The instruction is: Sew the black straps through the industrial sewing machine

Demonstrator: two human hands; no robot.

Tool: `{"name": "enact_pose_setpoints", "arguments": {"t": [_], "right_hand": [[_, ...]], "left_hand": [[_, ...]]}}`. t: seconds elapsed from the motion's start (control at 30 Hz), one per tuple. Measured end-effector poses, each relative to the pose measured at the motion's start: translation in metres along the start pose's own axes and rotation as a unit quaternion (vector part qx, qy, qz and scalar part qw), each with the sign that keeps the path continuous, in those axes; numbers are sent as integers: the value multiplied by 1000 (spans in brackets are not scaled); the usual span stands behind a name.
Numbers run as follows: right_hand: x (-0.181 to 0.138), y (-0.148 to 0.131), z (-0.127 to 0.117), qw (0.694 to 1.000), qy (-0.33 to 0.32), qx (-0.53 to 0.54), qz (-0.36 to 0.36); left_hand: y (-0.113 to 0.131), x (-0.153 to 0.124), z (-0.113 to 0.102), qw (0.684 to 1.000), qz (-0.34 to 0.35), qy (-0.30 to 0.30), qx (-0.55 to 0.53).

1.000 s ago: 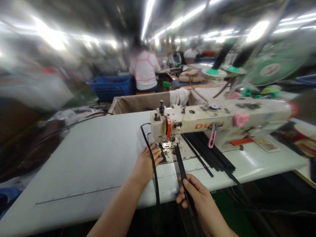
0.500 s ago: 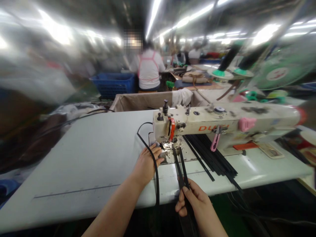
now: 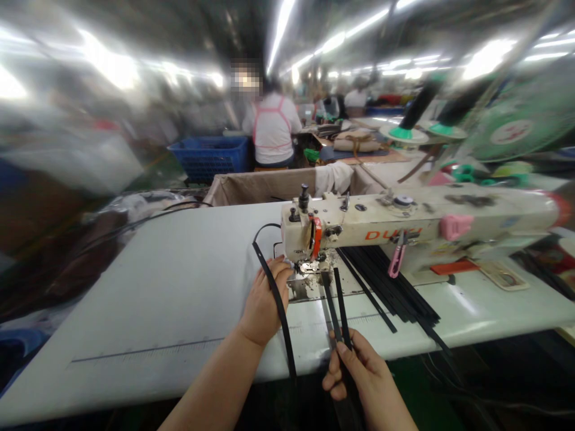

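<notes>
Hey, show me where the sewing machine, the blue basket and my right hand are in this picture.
Sewing machine (image 3: 424, 209): head view, on the side of its long upper body.
Blue basket (image 3: 211, 160): head view, on its side wall.
Right hand (image 3: 363, 364): head view, around the base of the thumb.

Wht tbl (image 3: 179, 269) — sewing mach. (image 3: 350, 227) atop, blk strips (image 3: 399, 293) partly under it — ruler scale (image 3: 148, 350) nr front.

Orange lettering (image 3: 377, 234) on the sewing machine (image 3: 431, 218) begins "DU"; the rest is unclear. Markings along the ruler scale (image 3: 148, 352) on the counter (image 3: 179, 287) are too small to read; the fan (image 3: 512, 133) emblem is blurred.
</notes>
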State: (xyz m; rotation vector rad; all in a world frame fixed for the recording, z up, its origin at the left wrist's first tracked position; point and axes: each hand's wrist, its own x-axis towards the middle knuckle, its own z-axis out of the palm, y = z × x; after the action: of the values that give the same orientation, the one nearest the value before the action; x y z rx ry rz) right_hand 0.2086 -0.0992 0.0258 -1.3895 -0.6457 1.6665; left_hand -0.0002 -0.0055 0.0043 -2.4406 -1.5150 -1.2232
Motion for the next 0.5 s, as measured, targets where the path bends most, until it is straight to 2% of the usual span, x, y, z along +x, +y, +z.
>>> {"name": "enact_pose_setpoints", "arguments": {"t": [0.07,0.13,0.23,0.37,0.5], "right_hand": [[-1,3,0,1000,-18,0,-1],[-1,8,1,999,-42,-5,1],[0,17,3,997,-78,-21,15],[5,23,8,995,-88,-35,15],[9,19,16,997,-65,-37,-1]], "left_hand": [[6,-2,-7,999,46,2,18],[9,-4,-8,998,58,-16,32],[0,-3,1,998,-19,-51,23],[-36,12,25,986,-149,-45,-56],[-67,41,45,978,-165,-63,-111]]}}
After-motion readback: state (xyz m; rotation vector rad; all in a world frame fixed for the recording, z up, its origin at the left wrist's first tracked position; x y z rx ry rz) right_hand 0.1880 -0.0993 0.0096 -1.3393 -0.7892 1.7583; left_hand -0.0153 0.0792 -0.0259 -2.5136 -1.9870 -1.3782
